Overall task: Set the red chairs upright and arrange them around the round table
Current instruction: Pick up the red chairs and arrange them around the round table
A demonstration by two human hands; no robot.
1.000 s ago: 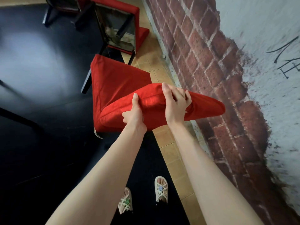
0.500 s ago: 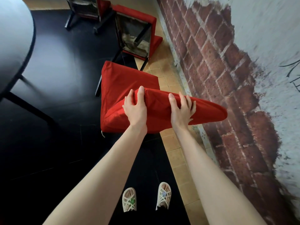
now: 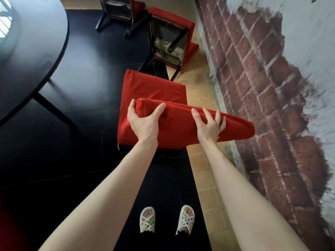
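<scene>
A red upholstered chair (image 3: 154,87) stands upright right in front of me, seen from above, its backrest top nearest me. My left hand (image 3: 143,122) grips the left end of the backrest top. My right hand (image 3: 208,125) rests further right on the same backrest, fingers curled over its edge. Beyond it a second red chair (image 3: 172,20) lies tipped over by the wall, its underside and black legs showing. A third red chair (image 3: 117,8) lies tipped at the top edge. The round dark table (image 3: 36,51) fills the upper left.
A brick-and-plaster wall (image 3: 262,78) runs along the right, close to the chair's right end. A strip of tan tiles (image 3: 203,160) lies between wall and black floor (image 3: 81,87). The table's black leg (image 3: 54,109) slants across the floor at left. My sandalled feet (image 3: 166,221) stand below.
My left hand has slid left to the end of the backrest and my right hand shifted right. The view has swung left, bringing the table into sight.
</scene>
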